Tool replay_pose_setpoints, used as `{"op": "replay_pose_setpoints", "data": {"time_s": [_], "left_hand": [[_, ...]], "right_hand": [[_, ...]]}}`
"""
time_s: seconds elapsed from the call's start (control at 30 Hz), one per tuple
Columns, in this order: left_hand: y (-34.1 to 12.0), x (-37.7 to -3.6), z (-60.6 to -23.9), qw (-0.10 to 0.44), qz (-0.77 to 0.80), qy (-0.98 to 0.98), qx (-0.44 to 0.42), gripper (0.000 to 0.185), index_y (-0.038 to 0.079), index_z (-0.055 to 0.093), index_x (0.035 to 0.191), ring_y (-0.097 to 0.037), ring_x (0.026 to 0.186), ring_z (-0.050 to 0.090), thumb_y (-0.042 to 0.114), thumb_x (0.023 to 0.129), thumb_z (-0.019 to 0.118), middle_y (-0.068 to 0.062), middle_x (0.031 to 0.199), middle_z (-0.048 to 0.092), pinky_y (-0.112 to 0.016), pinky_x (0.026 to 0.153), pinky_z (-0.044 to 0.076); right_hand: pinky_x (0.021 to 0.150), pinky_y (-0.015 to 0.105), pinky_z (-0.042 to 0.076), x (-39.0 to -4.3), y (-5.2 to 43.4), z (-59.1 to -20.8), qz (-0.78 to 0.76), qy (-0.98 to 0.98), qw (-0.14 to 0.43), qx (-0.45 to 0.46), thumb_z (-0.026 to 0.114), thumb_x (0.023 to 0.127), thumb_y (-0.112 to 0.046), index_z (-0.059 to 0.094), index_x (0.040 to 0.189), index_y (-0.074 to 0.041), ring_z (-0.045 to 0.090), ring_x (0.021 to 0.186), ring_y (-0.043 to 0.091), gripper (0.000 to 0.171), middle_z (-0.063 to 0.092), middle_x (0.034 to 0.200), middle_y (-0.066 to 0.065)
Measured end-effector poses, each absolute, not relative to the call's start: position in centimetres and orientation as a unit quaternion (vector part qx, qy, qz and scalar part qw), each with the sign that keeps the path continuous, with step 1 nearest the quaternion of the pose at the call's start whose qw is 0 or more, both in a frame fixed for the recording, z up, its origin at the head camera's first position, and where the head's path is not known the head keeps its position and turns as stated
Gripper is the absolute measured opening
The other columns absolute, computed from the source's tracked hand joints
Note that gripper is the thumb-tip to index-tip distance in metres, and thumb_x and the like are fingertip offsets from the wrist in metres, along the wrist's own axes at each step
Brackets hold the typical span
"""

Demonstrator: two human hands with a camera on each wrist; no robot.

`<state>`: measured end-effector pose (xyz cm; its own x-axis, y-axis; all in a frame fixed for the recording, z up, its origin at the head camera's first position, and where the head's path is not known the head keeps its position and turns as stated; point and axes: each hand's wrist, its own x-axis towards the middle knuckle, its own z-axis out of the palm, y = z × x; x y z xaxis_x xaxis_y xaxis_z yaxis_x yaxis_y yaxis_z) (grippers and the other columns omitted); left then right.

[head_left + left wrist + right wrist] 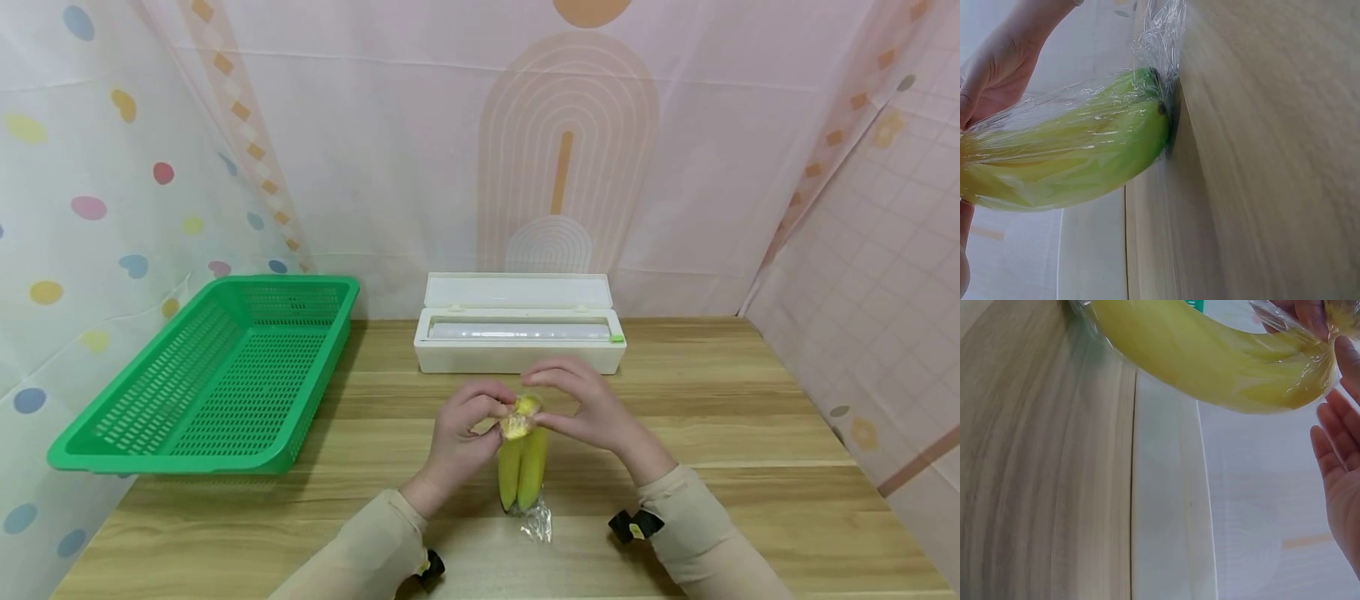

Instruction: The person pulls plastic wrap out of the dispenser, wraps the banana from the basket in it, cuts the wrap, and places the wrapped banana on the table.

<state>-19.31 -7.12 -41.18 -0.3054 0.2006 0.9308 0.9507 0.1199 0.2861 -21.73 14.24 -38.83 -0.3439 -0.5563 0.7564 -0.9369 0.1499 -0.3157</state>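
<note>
Two bananas [522, 468] in clear plastic film stand tilted in front of me, stem end up, their tips down at the wooden table. My left hand [467, 429] pinches the film gathered round the stem end between thumb and fingers. From the other side my right hand [588, 407] touches the same end with its thumb, while its other fingers extend loosely, apart from the fruit. Crumpled loose film [1163, 37] trails from the lower tips. The right wrist view shows the film [1319, 369] drawn into folds towards the stems.
Behind the hands sits a white film box [517, 358] with its lid [517, 292] raised, a roll [517, 332] inside and a small green piece at its right end. A green slatted basket [311, 400] stands at the left. Patterned curtains surround the wooden table [735, 517].
</note>
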Motion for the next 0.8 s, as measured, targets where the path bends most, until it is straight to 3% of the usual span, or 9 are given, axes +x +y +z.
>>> {"op": "replay_pose_setpoints", "data": {"time_s": [0.2,0.47,0.8], "left_hand": [[-7.3,-19.2,-41.1,0.380,-0.509,-0.645,-0.424,0.025,0.005,0.062,0.079,-0.031,0.087,0.063,-0.017,0.069,0.069,-0.016,0.094,0.067,-0.026,0.083,0.054],[-7.7,-19.3,-40.9,0.370,-0.539,-0.648,-0.390,0.026,0.004,0.061,0.078,-0.031,0.086,0.065,-0.019,0.070,0.069,-0.016,0.093,0.068,-0.026,0.083,0.054],[-7.8,-19.6,-40.7,0.394,-0.541,-0.648,-0.362,0.025,0.003,0.063,0.079,-0.031,0.087,0.064,-0.019,0.071,0.071,-0.017,0.093,0.068,-0.026,0.087,0.052]], "right_hand": [[0.102,0.040,0.044,-21.3,14.3,-39.0,0.402,-0.764,0.181,0.470,0.082,0.079,-0.011,0.062,0.125,-0.001,0.057,0.116,0.027,0.051,0.065,0.126,0.010],[0.097,0.049,0.049,-20.9,13.9,-39.4,0.429,-0.805,0.080,0.401,0.075,0.087,-0.006,0.056,0.136,-0.001,0.059,0.115,0.026,0.053,0.062,0.131,0.010],[0.094,0.039,0.053,-21.0,13.6,-40.2,0.440,-0.807,0.036,0.393,0.072,0.091,-0.009,0.053,0.137,0.001,0.063,0.107,0.022,0.052,0.065,0.123,0.010]]}}
